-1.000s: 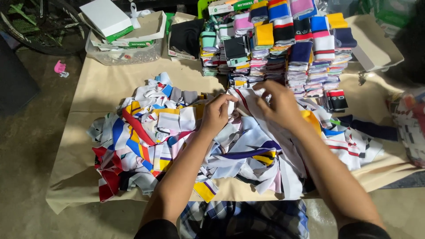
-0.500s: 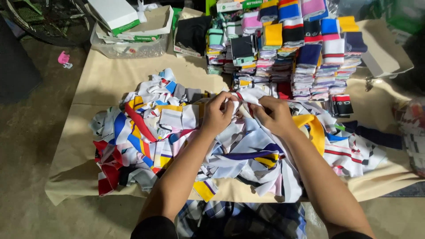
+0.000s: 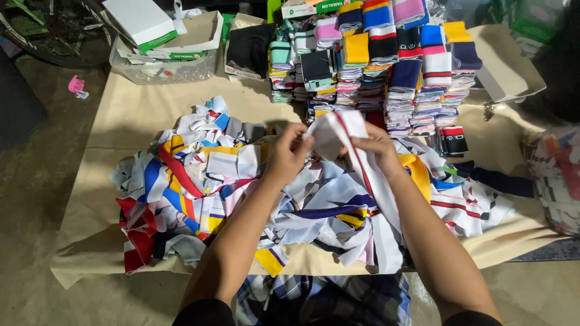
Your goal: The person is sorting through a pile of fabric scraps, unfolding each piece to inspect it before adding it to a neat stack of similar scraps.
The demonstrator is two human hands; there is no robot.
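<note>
Step in hand: left hand (image 3: 287,154) and right hand (image 3: 377,145) each pinch the white red-striped sock (image 3: 338,130), lifted above the loose sock pile (image 3: 241,187).
Next move: probably folding it flat, both pinches kept closed.
Edges: folded stacks (image 3: 386,66) lie just behind.
Open room: bare tablecloth (image 3: 139,108) at left.

White sock (image 3: 338,130) with thin red stripe, centre frame. Loose pile (image 3: 199,181): white, red, blue, yellow, purple bands. Folded stacks (image 3: 386,60), upper centre: pink, yellow, navy, black, teal. Counter (image 3: 127,115) cover tan.
</note>
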